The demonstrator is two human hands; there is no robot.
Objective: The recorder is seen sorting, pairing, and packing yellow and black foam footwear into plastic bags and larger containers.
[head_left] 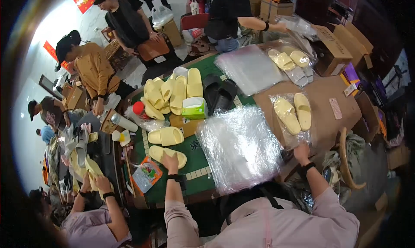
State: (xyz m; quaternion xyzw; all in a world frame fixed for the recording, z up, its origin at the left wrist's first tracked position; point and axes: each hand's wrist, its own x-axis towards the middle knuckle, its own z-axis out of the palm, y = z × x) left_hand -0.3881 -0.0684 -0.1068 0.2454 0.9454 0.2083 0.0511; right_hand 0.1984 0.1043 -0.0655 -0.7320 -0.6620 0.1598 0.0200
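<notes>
My left hand point(170, 161) is closed on a pale yellow slipper point(156, 152) near the front left of the green table mat; its fingertips are partly hidden. Just beyond lies another yellow slipper point(166, 136). On the right, my right hand point(301, 152) pinches the near end of a clear plastic bag point(302, 138). Two yellow slippers point(287, 115) lie in that bag, side by side on brown cardboard. Between my hands is a shiny stack of clear plastic bags point(242, 148).
Beyond the stack sit a slipper pile point(162, 92), black slippers point(220, 92), a tissue pack point(194, 108) and more flat bags point(250, 68). A phone point(335, 108) lies right. An orange packet point(146, 174) is by my left arm. Several people work around the tables.
</notes>
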